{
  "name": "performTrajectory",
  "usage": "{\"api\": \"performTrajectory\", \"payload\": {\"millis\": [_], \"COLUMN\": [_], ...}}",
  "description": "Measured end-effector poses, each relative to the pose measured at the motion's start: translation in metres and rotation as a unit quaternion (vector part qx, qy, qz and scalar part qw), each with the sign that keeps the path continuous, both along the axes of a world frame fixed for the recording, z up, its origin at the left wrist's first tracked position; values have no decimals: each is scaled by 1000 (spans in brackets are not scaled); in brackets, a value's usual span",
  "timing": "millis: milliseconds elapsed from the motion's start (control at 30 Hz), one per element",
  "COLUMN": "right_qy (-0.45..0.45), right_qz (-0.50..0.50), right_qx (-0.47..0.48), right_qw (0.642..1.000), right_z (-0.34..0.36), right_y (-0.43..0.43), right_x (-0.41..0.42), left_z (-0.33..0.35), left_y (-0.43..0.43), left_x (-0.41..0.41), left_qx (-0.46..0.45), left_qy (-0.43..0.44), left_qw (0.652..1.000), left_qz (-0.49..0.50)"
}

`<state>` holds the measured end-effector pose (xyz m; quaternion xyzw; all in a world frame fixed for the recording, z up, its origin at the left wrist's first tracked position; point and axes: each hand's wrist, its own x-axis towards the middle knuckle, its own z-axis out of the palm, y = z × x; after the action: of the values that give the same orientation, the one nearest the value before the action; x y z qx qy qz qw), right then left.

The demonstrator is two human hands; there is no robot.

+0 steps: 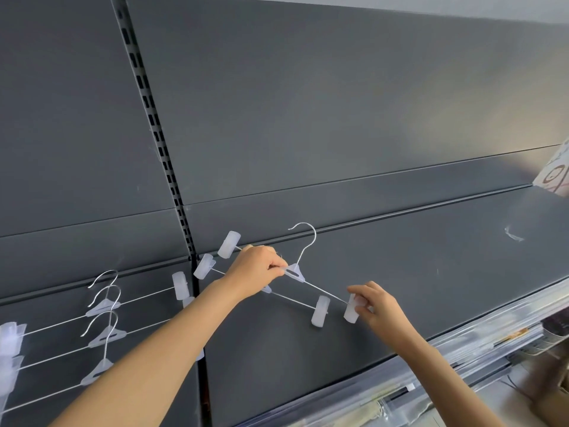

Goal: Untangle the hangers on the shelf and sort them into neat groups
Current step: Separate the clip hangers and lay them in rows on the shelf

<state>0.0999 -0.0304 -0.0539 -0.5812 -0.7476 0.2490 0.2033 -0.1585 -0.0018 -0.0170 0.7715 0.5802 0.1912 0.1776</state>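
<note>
Translucent-plastic clip hanger (296, 272), right of the slotted upright (154, 121): we are pinching its hub with our left hand (257, 271), its end clip (351, 314) with our right hand (375, 306). Our left wrist is hiding the second hanger (320, 310) at its middle.

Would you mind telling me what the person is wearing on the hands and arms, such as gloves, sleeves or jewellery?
The left hand and the right hand are both bare, with no gloves. No ring, watch or bracelet shows on either. Both forearms are uncovered right to the picture's lower edge, so no sleeve is in sight.
</note>
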Motion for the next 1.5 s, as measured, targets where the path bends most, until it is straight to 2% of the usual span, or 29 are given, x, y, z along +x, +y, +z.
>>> {"api": "performTrajectory", "payload": {"millis": [167, 333, 400, 500, 567, 700, 867, 1000, 1267, 1367, 1500], "right_qy": [47, 69, 18, -107, -133, -96, -84, -79, 26, 57, 54], "right_qz": [-20, -28, -5, 46, 77, 107, 120, 63, -9, 9, 66], "right_qx": [13, 17, 15, 1, -21, -41, -13, 8, 105, 105, 97], "right_qw": [999, 997, 1000, 993, 988, 989, 989, 995, 994, 993, 992], "right_z": [1, 3, 5, 10, 11, 9, -1, 0, 28, 36, 33], "right_y": [4, 9, 13, 21, 25, 30, 29, 16, -43, -62, -86], "right_x": [-8, -31, -47, -80, -102, -135, -155, -150, -154, -172, -194], "left_z": [2, 11, 11, 9, 7, 8, 1, -8, -43, -48, -49], "left_y": [-11, -38, -49, -67, -81, -111, -157, -195, -239, -236, -231], "left_x": [-23, -70, -88, -108, -118, -139, -166, -182, -191, -194, -191], "left_qx": [-11, 15, 19, 7, 2, 9, -13, -12, -24, -16, -11], "left_qy": [-9, -68, -82, -81, -77, -72, -70, -91, -82, -103, -107], "left_qw": [999, 988, 982, 976, 973, 965, 950, 940, 941, 939, 948], "left_qz": [41, 138, 168, 200, 217, 251, 304, 327, 328, 329, 298]}}
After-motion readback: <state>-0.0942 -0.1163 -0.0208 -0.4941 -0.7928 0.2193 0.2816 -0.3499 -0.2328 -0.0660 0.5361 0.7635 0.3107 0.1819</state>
